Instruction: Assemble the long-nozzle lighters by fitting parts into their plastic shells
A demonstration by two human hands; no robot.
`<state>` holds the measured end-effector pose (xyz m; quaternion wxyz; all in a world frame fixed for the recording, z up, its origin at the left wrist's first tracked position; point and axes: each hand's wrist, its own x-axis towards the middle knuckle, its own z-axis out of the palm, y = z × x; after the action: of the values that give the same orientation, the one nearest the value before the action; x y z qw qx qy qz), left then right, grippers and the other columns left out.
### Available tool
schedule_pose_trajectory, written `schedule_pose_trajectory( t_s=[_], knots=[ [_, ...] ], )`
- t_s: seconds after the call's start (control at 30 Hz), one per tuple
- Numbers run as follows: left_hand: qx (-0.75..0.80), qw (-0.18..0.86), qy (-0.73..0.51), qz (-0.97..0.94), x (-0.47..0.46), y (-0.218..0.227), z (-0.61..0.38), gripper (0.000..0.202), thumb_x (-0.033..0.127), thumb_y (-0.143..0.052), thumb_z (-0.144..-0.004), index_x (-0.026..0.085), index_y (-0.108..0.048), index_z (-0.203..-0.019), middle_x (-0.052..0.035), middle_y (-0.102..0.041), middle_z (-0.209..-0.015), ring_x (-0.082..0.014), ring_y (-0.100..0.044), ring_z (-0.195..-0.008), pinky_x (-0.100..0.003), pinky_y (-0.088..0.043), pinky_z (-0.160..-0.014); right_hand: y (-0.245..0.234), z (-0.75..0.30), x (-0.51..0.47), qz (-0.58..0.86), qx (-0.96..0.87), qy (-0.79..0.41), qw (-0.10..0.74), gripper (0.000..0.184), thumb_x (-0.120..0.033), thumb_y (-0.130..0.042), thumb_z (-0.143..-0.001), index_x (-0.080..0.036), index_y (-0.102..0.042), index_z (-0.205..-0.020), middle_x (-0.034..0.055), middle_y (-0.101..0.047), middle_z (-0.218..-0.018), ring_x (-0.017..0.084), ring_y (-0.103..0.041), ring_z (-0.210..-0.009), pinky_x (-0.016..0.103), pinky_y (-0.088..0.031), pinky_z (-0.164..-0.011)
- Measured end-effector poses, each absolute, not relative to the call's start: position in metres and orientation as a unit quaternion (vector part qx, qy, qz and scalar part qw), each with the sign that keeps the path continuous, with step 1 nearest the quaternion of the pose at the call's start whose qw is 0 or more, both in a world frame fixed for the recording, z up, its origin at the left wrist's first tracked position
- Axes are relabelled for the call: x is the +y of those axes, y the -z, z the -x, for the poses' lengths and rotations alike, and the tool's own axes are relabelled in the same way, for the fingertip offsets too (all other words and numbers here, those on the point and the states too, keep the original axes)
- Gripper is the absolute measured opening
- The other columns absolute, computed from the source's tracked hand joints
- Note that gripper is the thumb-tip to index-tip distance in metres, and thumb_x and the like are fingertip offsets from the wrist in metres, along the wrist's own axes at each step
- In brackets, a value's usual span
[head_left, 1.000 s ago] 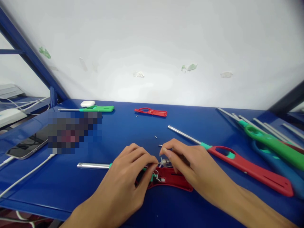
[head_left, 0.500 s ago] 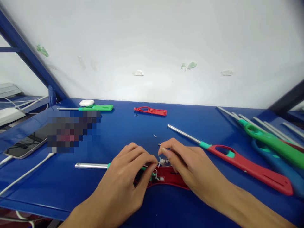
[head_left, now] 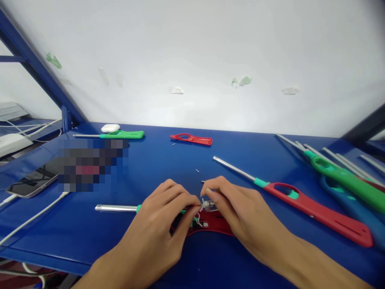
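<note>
An opened red gas lighter casing [head_left: 218,225] lies on the blue tabletop under both hands, its metal barrel [head_left: 116,208] pointing left. My right hand [head_left: 243,212] is closed, with thumb and index finger around a clear plastic fuel tank [head_left: 209,206] above the casing. My left hand [head_left: 162,218] is closed, its thumb and fingertips pinching a thin white tube [head_left: 198,220] at the valve end of the tank. The left palm covers part of the casing. Just what the left fingertips touch is partly hidden.
A red half shell [head_left: 192,139] and small screws [head_left: 197,171] lie behind the hands. A whole red lighter [head_left: 313,210] and a pile including a green lighter [head_left: 349,176] are at right. At left are another green lighter [head_left: 126,135], white earbud case [head_left: 110,128] and phone [head_left: 33,180].
The view has shifted very slightly. The clear tank tilts a little, and its valve end stays by the left fingertips. Both hands keep nearly the same pose.
</note>
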<state>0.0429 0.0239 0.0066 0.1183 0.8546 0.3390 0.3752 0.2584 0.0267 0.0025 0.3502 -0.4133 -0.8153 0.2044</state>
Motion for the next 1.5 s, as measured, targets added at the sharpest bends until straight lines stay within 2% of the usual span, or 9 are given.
schedule_pose_trajectory(
  t_s=[0.37, 0.73, 0.8, 0.93, 1.0, 1.07, 1.17, 1.33, 1.5],
  knots=[
    [0.358, 0.123, -0.376, -0.846, 0.025, -0.009, -0.041, 0.018, 0.008, -0.063, -0.103, 0.022, -0.074, -0.101, 0.0025, -0.075, -0.091, -0.0125, -0.065, -0.084, -0.023, -0.056, -0.081, -0.004, -0.26, 0.026, 0.43, -0.812, -0.183, 0.351, 0.019, -0.028, -0.041, -0.119, -0.029, -0.058, -0.11, -0.0064, -0.067, -0.08, 0.013, -0.057, -0.059, 0.024, -0.041, -0.059],
    [0.332, 0.101, -0.385, -0.855, 0.026, -0.005, -0.043, 0.02, 0.004, -0.061, -0.104, 0.02, -0.073, -0.099, 0.0023, -0.075, -0.092, -0.0123, -0.062, -0.085, -0.025, -0.055, -0.083, -0.002, -0.26, 0.026, 0.409, -0.828, -0.211, 0.319, 0.026, -0.033, -0.034, -0.12, -0.028, -0.057, -0.11, -0.0031, -0.073, -0.095, 0.014, -0.069, -0.08, 0.026, -0.048, -0.073],
    [0.331, 0.099, -0.382, -0.857, 0.027, -0.004, -0.041, 0.019, 0.005, -0.063, -0.104, 0.021, -0.074, -0.103, 0.0033, -0.076, -0.094, -0.0122, -0.064, -0.087, -0.024, -0.055, -0.084, -0.003, -0.261, 0.026, 0.413, -0.822, -0.218, 0.326, 0.024, -0.033, -0.036, -0.12, -0.029, -0.058, -0.11, -0.0046, -0.073, -0.094, 0.014, -0.069, -0.08, 0.026, -0.047, -0.073],
    [0.368, 0.075, -0.366, -0.852, 0.024, -0.003, -0.027, 0.027, 0.012, -0.067, -0.104, 0.027, -0.073, -0.127, 0.0028, -0.078, -0.113, -0.0146, -0.068, -0.104, -0.027, -0.055, -0.096, -0.008, -0.264, 0.021, 0.446, -0.801, -0.25, 0.312, 0.018, -0.036, -0.041, -0.119, -0.032, -0.058, -0.117, -0.0049, -0.074, -0.101, 0.014, -0.07, -0.088, 0.028, -0.049, -0.079],
    [0.4, 0.067, -0.347, -0.846, 0.021, -0.002, -0.018, 0.029, 0.016, -0.065, -0.105, 0.03, -0.072, -0.129, 0.0027, -0.077, -0.118, -0.0155, -0.068, -0.11, -0.027, -0.055, -0.099, -0.01, -0.266, 0.019, 0.473, -0.79, -0.27, 0.28, 0.011, -0.041, -0.05, -0.116, -0.033, -0.058, -0.12, -0.0045, -0.073, -0.1, 0.016, -0.068, -0.085, 0.029, -0.049, -0.076],
    [0.419, 0.077, -0.328, -0.843, 0.019, 0.0, -0.011, 0.022, 0.019, -0.064, -0.106, 0.031, -0.075, -0.122, 0.0028, -0.076, -0.115, -0.0149, -0.069, -0.107, -0.026, -0.056, -0.096, -0.011, -0.268, 0.018, 0.496, -0.782, -0.289, 0.244, 0.012, -0.043, -0.058, -0.112, -0.034, -0.058, -0.12, -0.0051, -0.07, -0.093, 0.016, -0.065, -0.075, 0.029, -0.048, -0.069],
    [0.42, 0.107, -0.317, -0.844, 0.019, 0.003, -0.005, 0.019, 0.019, -0.062, -0.108, 0.031, -0.076, -0.112, 0.004, -0.074, -0.11, -0.0119, -0.069, -0.102, -0.022, -0.056, -0.092, -0.01, -0.272, 0.021, 0.509, -0.777, -0.298, 0.22, 0.01, -0.041, -0.059, -0.112, -0.035, -0.06, -0.119, -0.0063, -0.069, -0.088, 0.016, -0.062, -0.067, 0.029, -0.046, -0.062],
    [0.401, 0.128, -0.325, -0.847, 0.02, 0.006, -0.004, 0.024, 0.014, -0.061, -0.109, 0.034, -0.074, -0.114, 0.007, -0.07, -0.109, -0.0083, -0.065, -0.103, -0.016, -0.051, -0.095, -0.007, -0.275, 0.023, 0.458, -0.826, -0.206, 0.256, 0.003, -0.03, -0.066, -0.109, -0.033, -0.067, -0.109, -0.0064, -0.075, -0.104, 0.017, -0.072, -0.091, 0.03, -0.052, -0.077],
    [0.398, 0.135, -0.327, -0.847, 0.019, 0.007, -0.004, 0.026, 0.012, -0.059, -0.109, 0.032, -0.073, -0.116, 0.0061, -0.067, -0.109, -0.007, -0.064, -0.102, -0.014, -0.05, -0.094, -0.001, -0.274, 0.015, 0.422, -0.86, -0.105, 0.266, 0.006, -0.026, -0.066, -0.109, -0.028, -0.07, -0.104, -0.0041, -0.073, -0.097, 0.019, -0.07, -0.086, 0.034, -0.053, -0.077]
  ],
)
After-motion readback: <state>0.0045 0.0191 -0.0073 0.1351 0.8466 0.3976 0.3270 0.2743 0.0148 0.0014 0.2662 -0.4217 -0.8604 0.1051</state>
